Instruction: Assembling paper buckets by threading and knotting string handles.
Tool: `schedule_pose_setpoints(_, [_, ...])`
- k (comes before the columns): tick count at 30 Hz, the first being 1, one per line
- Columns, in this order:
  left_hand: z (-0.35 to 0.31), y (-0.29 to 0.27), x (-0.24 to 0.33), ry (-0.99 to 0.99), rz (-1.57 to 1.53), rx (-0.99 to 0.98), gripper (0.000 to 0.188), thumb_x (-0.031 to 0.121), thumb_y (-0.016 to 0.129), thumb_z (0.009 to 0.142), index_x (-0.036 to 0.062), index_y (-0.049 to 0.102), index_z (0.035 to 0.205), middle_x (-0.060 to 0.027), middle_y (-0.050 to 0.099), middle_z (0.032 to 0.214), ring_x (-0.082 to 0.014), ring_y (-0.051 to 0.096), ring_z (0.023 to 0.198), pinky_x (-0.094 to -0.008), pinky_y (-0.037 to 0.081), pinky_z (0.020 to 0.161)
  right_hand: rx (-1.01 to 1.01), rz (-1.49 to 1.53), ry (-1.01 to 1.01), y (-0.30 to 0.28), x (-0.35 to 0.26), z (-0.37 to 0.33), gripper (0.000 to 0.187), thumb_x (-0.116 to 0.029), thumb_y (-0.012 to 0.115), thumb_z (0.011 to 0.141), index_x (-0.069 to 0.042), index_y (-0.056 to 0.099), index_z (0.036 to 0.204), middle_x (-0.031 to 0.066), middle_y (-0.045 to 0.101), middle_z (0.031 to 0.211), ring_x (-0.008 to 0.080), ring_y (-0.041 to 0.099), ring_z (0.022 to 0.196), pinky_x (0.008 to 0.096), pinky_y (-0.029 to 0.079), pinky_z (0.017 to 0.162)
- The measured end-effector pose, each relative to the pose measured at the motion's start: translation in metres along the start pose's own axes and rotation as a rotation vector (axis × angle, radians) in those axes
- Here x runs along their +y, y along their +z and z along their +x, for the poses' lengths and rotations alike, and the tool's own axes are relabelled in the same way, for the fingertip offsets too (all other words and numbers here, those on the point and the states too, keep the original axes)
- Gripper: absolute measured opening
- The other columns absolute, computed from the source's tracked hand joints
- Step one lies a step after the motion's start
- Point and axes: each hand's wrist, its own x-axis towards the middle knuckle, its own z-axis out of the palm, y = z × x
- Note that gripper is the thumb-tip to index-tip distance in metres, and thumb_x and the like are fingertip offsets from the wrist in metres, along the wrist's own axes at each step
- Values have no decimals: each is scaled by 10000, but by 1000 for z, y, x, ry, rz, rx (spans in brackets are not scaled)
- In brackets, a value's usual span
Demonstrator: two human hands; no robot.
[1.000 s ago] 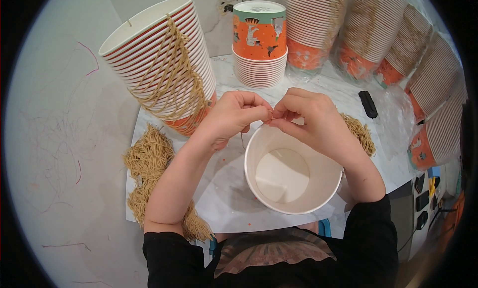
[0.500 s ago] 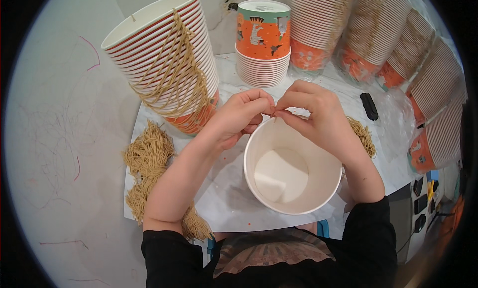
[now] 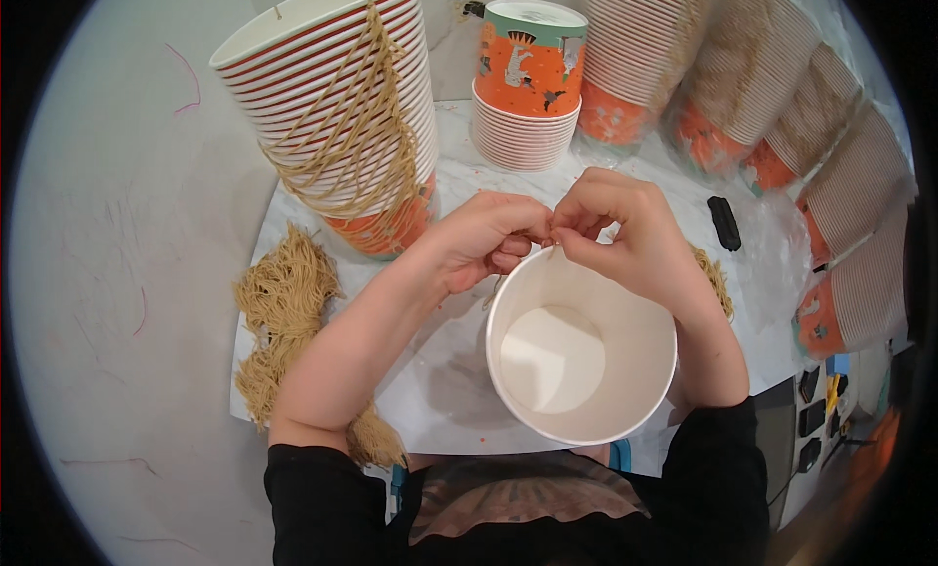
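Observation:
A large white paper bucket [image 3: 637, 336] stands before me with its mouth toward me and nothing inside it. At its far rim, my left hand [image 3: 496, 238] and my right hand [image 3: 620, 222] meet fingertip to fingertip. Both are closed in a pinch on tan string [image 3: 556, 243], a short bit of which shows at the rim; most of it is hidden by the fingers. By my left forearm lies a thick bundle of loose tan strings [image 3: 283, 297]. More tan string [image 3: 713, 278] shows beside my right wrist.
A tall nested bucket stack [image 3: 283, 107] with tan strings draped over it leans at the left. Behind the hands stands a shorter stack topped by an upturned orange-and-green bucket [image 3: 532, 67]. Several plastic-wrapped stacks [image 3: 747, 77] line the right. A small black object [image 3: 724, 224] lies near plastic film [image 3: 777, 239].
My view has shifted slightly. The bucket and both hands sit a little lower and to the right in it, and the fingers keep their pinch at the rim.

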Motion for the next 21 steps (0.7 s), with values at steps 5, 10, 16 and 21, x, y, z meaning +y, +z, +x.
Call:
schedule_pose_setpoints(5, [1, 9, -9, 96, -28, 65, 57, 115, 652, 906, 60, 659, 917, 9, 624, 791, -21, 377, 540, -221, 313, 466, 36, 1, -23, 4, 0, 1, 81, 4, 722, 816, 20, 686, 886, 90, 628, 835, 183, 682, 722, 301, 548, 664])
schedule_pose_setpoints(10, [4, 22, -23, 340, 66, 304, 32, 87, 642, 924, 67, 625, 942, -1, 658, 862, -46, 541, 623, -221, 427, 543, 89, 30, 38, 4, 8, 2, 67, 14, 707, 848, 46, 676, 898, 79, 648, 866, 163, 701, 746, 276, 578, 682])
schedule_pose_setpoints(16, [0, 25, -25, 324, 62, 277, 62, 84, 624, 909, 57, 647, 959, 3, 653, 839, -54, 582, 663, -237, 473, 580, 51, 84, 89, 7, 10, 1, 76, 7, 711, 840, 45, 673, 894, 78, 648, 859, 160, 707, 752, 265, 577, 689])
schedule_pose_setpoints(21, [6, 14, -23, 130, -11, 155, 108, 87, 619, 906, 38, 670, 988, -17, 671, 852, -66, 616, 676, -244, 504, 590, 11, 55, 64, 6, 8, 0, 77, 2, 713, 841, 42, 670, 893, 75, 646, 869, 152, 692, 744, 267, 569, 680])
